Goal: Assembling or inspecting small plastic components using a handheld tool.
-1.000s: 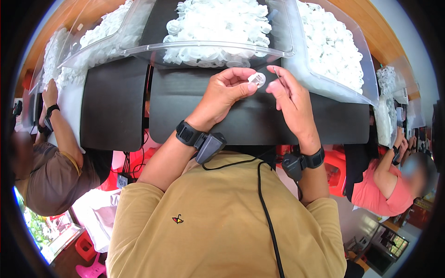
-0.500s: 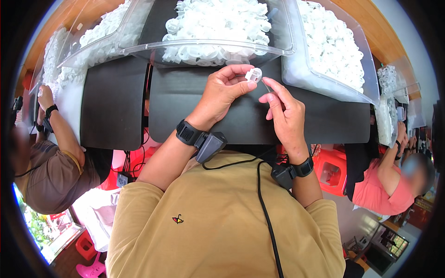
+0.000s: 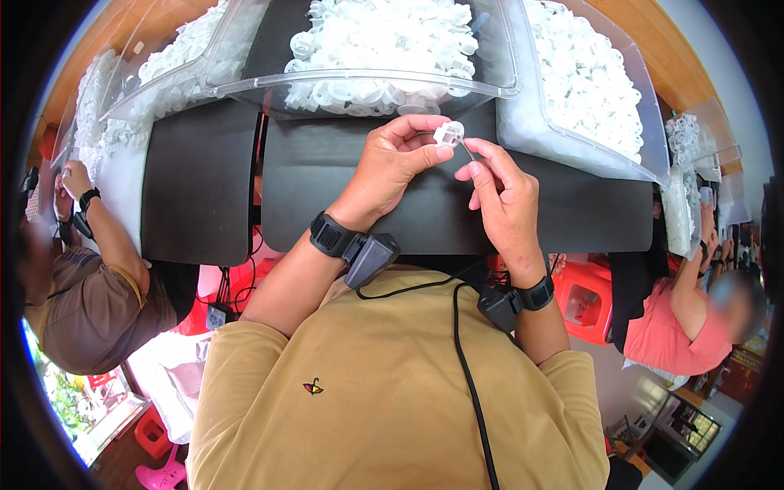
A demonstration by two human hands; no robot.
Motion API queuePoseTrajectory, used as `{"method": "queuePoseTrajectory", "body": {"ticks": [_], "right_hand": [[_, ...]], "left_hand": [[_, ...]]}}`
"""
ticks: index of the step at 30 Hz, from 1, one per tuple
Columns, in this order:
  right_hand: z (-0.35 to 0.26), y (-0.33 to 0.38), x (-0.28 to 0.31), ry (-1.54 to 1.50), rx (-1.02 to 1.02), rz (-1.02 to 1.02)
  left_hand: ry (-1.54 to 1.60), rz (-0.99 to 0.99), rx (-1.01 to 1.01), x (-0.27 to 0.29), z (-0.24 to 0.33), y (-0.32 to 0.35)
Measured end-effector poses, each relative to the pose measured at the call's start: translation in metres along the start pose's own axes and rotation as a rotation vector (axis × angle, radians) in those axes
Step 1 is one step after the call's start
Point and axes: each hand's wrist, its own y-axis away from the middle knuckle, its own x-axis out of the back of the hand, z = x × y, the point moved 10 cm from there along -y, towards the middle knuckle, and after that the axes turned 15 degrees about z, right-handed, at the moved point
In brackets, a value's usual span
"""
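Observation:
My left hand (image 3: 394,163) pinches a small white plastic part (image 3: 448,135) with a rounded, hollow end, holding it above the dark tabletop (image 3: 327,204). Close on its right, my right hand (image 3: 508,196) is closed, thumb and fingertips around a thin grey rod (image 3: 469,153). The rod's upper end is at the lower right edge of the part; whether it enters the part I cannot tell. Fingers hide the rest of the rod. Beyond my hands stands a clear bin (image 3: 367,79) heaped with white plastic pieces (image 3: 384,41).
A second clear bin (image 3: 563,155) of white pieces stands at the far right, and another (image 3: 175,77) at the far left. Black cables (image 3: 461,351) run from my wrist devices down my shirt. Co-workers sit on either side, near red stools (image 3: 581,302).
The white part has shifted very slightly right and tilted a little. The grey rod and my right fingertips sit a touch differently beside it. A co-worker's hands at the left have moved.

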Motion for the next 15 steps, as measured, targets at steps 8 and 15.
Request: {"method": "queuePoseTrajectory", "body": {"ticks": [8, 15], "right_hand": [[-0.006, -0.003, 0.003, 0.035, 0.046, 0.026], [-0.042, -0.012, 0.018, 0.219, 0.183, -0.012]], "left_hand": [[-0.112, -0.03, -0.095, -0.006, 0.004, 0.002], [-0.059, 0.017, -0.107, -0.004, 0.007, 0.001]]}}
